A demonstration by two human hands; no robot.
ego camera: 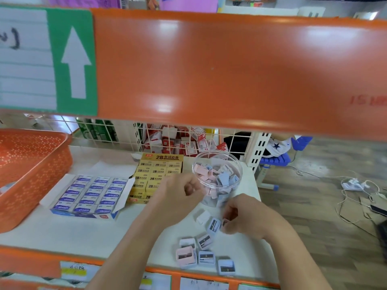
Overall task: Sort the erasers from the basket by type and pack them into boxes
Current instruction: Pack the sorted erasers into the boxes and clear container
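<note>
Up and left of the right hand's [245,218] pinch on a small pink block [225,222], an open yellow cardboard box of 2B erasers [155,174] lies flat. Farther left is an open blue-and-white cardboard box of blue-labelled erasers [92,193], packed in rows. Farthest left stands an orange perforated plastic basket [35,168].

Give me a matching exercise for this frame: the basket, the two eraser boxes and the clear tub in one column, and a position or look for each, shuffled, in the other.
Things:
1. orange basket
2. blue box
3. yellow box
4. clear tub

Descriptions:
a. labels marked 2B
b. holds pink and pale blue pieces
c. farthest left of the four
d. labels reading ERASER, side flap open

Pairs: 1-c, 2-d, 3-a, 4-b
</note>
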